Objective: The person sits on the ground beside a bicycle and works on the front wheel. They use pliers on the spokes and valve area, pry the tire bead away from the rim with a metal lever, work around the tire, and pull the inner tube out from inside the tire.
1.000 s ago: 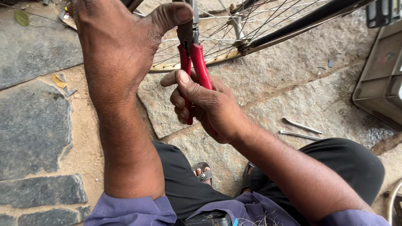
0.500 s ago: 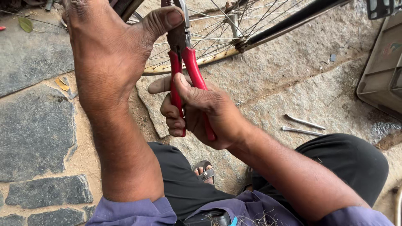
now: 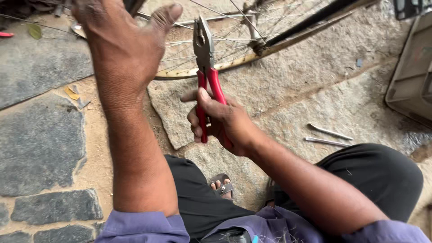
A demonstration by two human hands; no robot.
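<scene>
Head view: right hand (image 3: 225,123) grips red-handled pliers (image 3: 208,76) nr wheel rim (image 3: 252,56).

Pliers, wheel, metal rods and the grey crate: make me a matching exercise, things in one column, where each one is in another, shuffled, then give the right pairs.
Things:
1. pliers
2. bicycle wheel
3. two metal rods
4. grey crate

Places:
A. at the right edge of the view
B. lying on the stone ground beside the knee
C. in the right hand, red handles gripped
D. along the top, spokes behind the pliers

Pairs: 1-C, 2-D, 3-B, 4-A
</scene>
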